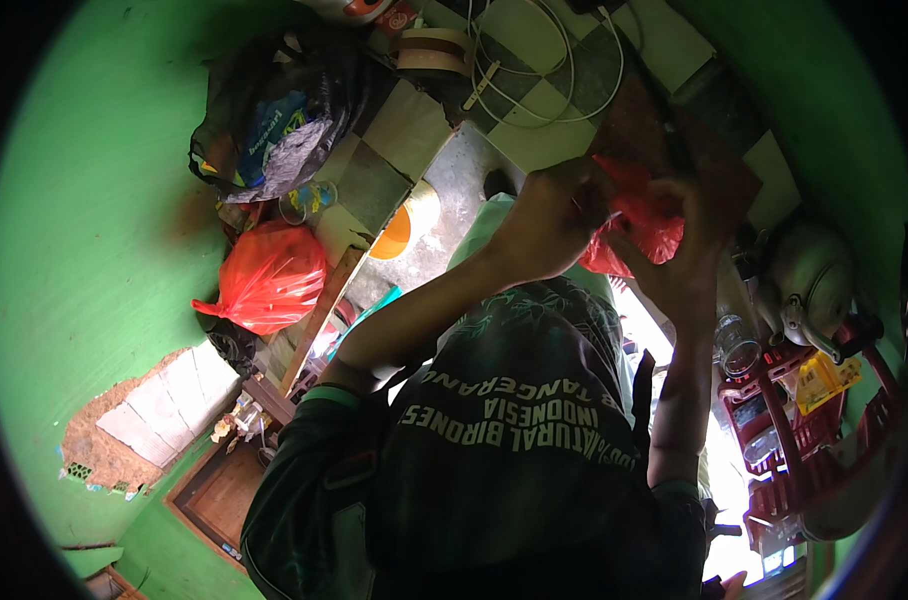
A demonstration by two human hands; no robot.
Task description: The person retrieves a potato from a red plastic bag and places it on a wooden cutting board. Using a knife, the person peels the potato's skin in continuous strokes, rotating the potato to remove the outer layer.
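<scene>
A small red plastic bag (636, 225) is between my two hands at upper right of centre. My left hand (555, 217) has its fingers closed on the bag's left edge. With thumb and fingers, my right hand (675, 247) grips its right side. What the bag holds cannot be made out. Behind the hands lies a dark reddish-brown flat surface (626, 124), partly in shadow.
Left, a tied red plastic bag (274, 277), a clear cup (308, 201) and a black plastic bag (326, 82) lie by the green wall. Coiled white cable (570, 97) is ahead. Right stand a kettle (814, 277), a glass jar (737, 349) and a dark red rack (791, 442).
</scene>
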